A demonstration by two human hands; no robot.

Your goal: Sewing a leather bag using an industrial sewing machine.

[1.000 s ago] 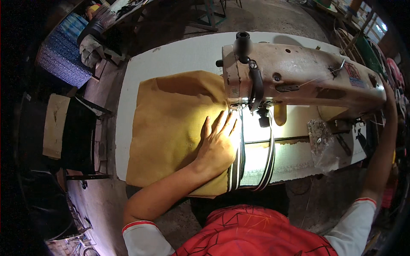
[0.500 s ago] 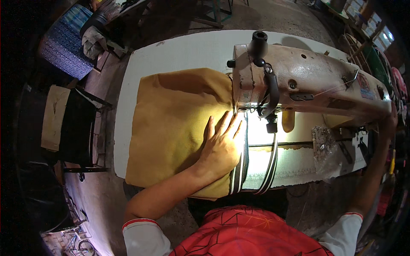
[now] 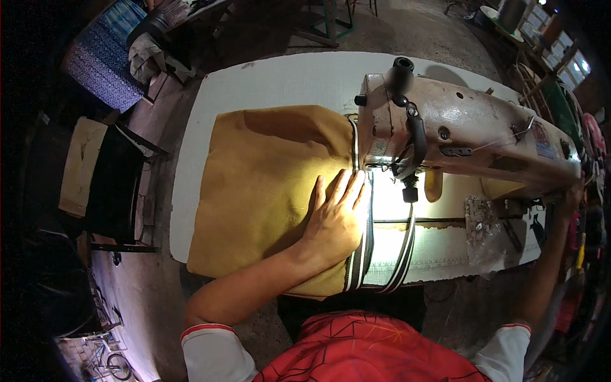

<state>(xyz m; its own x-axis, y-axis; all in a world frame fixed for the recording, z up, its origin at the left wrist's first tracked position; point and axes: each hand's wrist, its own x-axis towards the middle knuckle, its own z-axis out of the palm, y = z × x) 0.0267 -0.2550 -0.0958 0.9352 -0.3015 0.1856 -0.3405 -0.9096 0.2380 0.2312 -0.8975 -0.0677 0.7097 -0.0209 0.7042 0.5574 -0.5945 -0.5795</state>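
A tan sheet of fabric lies on the white table of a sewing machine. My left hand rests palm down on its right part, fingers stretched toward the machine's needle area. Beside that hand, a black-and-white striped webbing band runs along the fabric's right edge. Another length of the band loops down from the black fitting at the machine's front. My right hand touches the machine's right end; its fingers are dark and mostly hidden. The presser foot and needle are lost in glare.
A clear plastic bag of small pieces and a dark tool lie on the table's right. To the left stands a black chair with a tan piece on it. Patterned blue cloth hangs at the far left.
The view has shifted slightly. More of the striped band shows along the fabric's edge beyond the needle area. My left hand stays flat on the fabric; my right stays at the machine's end.
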